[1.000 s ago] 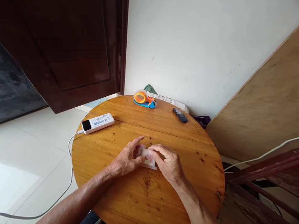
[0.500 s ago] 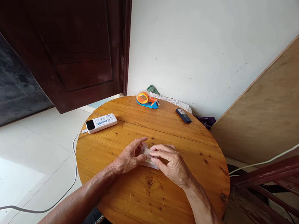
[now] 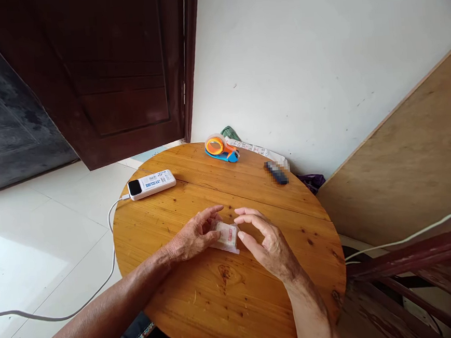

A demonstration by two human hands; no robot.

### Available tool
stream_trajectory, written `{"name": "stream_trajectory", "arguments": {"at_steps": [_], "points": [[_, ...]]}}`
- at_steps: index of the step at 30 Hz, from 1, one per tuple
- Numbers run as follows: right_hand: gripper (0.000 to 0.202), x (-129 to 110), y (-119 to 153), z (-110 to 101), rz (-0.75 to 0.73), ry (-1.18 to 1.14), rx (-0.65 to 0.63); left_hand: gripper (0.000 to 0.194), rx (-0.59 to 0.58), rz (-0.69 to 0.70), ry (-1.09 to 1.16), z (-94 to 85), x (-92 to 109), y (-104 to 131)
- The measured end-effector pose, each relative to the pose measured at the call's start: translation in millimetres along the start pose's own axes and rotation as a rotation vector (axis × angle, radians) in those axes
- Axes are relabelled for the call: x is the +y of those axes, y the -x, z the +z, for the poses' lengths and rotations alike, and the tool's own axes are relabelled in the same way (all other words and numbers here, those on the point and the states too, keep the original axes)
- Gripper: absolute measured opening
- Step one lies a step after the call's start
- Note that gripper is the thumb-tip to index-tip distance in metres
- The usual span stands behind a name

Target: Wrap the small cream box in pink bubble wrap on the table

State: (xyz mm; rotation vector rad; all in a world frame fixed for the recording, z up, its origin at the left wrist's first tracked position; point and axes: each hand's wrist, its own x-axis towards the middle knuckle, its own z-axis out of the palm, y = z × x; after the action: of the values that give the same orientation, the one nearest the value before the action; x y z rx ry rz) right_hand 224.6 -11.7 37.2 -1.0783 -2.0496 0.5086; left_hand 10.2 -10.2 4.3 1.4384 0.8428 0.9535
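- Right hand (image 3: 269, 244) has come off the small packet (image 3: 227, 234) since the last frame; we mark its grip apart, fingertips just beside the packet's right end.
- Left hand (image 3: 195, 236): grip clamped on packet, thumb on its left end.
- Packet lies mid-way between the left and right edges of the bench (image 3: 260, 307); we see red print on top.
- Tape dispenser (image 3: 221, 149) by far edge, white device (image 3: 152, 184) by left edge.

Glare whitens the floor (image 3: 18, 268) at left, the door (image 3: 119, 68) is dim, and pixelation masks a dark object (image 3: 276, 173).
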Motion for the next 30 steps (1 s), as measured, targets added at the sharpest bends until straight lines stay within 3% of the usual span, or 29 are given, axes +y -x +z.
{"name": "stream_trajectory", "arguments": {"at_steps": [3,6,9,14,19,24,30], "points": [[0.021,-1,0,2,0.011,-0.015,-0.073,0.062,0.031,0.017,-0.048,-0.2,-3,-1],[0.045,-5,2,7,0.022,-0.038,-0.180,0.062,0.062,0.026,-0.085,-0.6,-6,-1],[0.059,-8,3,12,0.060,-0.009,-0.200,0.062,0.058,0.047,-0.117,-0.3,-5,0],[0.055,-8,2,17,0.063,0.005,-0.186,0.060,0.046,0.080,-0.124,1.6,2,1],[0.056,-7,2,15,0.054,-0.012,-0.186,0.069,0.062,0.012,-0.100,-3.2,1,0],[0.044,-7,1,11,0.073,-0.043,-0.182,0.079,0.161,-0.020,-0.290,-6.8,0,1],[0.034,-8,0,11,0.063,-0.019,-0.150,0.076,0.081,0.016,-0.269,-3.8,-8,-1]]}}
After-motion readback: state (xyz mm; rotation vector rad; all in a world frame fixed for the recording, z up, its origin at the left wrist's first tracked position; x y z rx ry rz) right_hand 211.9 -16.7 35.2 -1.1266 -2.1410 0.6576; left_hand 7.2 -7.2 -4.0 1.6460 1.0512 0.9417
